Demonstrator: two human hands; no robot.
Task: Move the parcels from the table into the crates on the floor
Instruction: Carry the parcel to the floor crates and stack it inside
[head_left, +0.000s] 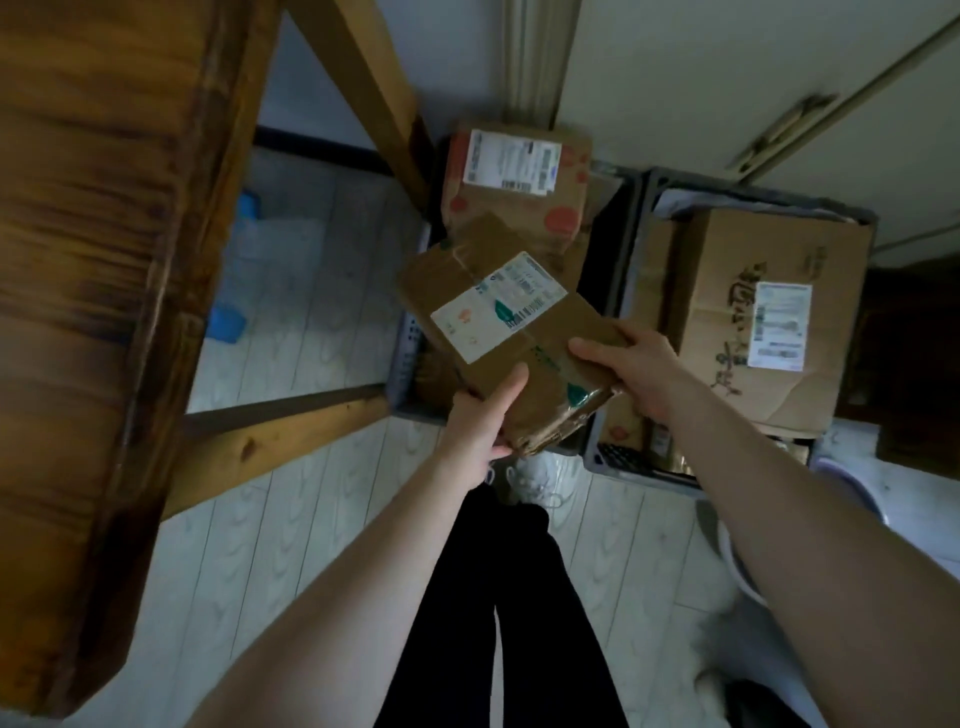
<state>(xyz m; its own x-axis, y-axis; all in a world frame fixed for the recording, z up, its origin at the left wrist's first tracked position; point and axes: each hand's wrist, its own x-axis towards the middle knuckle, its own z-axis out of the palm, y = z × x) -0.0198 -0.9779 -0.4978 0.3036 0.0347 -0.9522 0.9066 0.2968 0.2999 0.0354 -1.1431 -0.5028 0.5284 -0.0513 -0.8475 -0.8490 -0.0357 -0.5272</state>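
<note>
Both hands grip one flat parcel (511, 332) at its near end. The left hand (480, 421) holds its near-left edge with the thumb on top. The right hand (631, 364) clasps its right corner above the left crate (402, 358).

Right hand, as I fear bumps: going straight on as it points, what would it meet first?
The right hand holds the taped parcel, so that comes first; beyond it, probably the red-spotted parcel in the left crate, though depth is unclear.

You grip a flat brown parcel (498, 317) with your left hand (480, 421) at its near corner and your right hand (628, 364) at its right edge, above the crate (402, 358) beside the wooden table (93, 260)
</note>
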